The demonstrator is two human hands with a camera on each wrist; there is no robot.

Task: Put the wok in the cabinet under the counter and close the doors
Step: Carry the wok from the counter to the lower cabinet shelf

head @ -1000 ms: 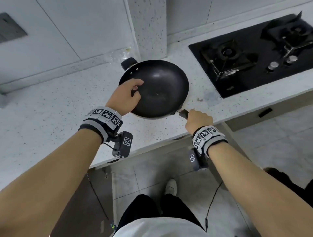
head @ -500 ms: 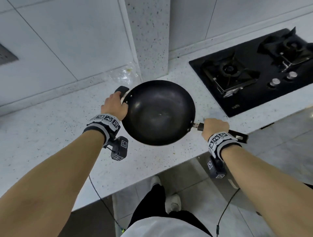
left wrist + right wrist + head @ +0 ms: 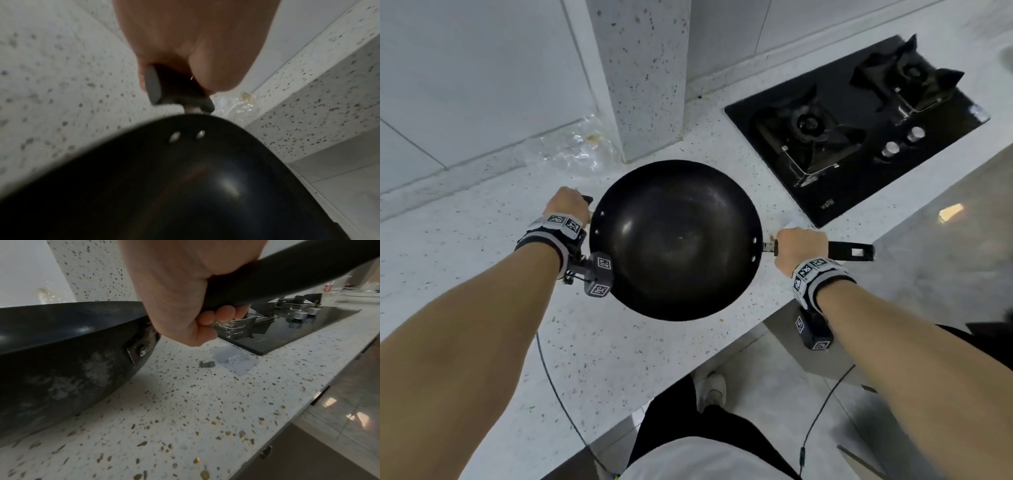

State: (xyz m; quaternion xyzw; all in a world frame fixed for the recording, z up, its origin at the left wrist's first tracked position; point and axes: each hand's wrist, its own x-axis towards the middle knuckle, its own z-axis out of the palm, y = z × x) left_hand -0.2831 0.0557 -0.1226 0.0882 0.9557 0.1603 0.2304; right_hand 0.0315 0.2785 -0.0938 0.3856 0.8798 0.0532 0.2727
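Observation:
A black wok hangs level just above the speckled white counter, held by both hands. My left hand grips the small helper handle on the wok's left rim. My right hand is curled round the long black handle, fingers wrapped under it. The wok's worn outer wall shows in the right wrist view, its dark inside in the left wrist view. An open cabinet door stands out under the counter edge at the lower right.
A black gas hob with two burners sits on the counter to the right. A speckled pillar rises behind the wok, with crumpled clear plastic at its left. A small grey clip and clear film lie near the hob. Tiled floor lies right.
The wok has been lifted off the counter and turned, its long handle now pointing right. My left hand moved from inside the rim to the helper handle.

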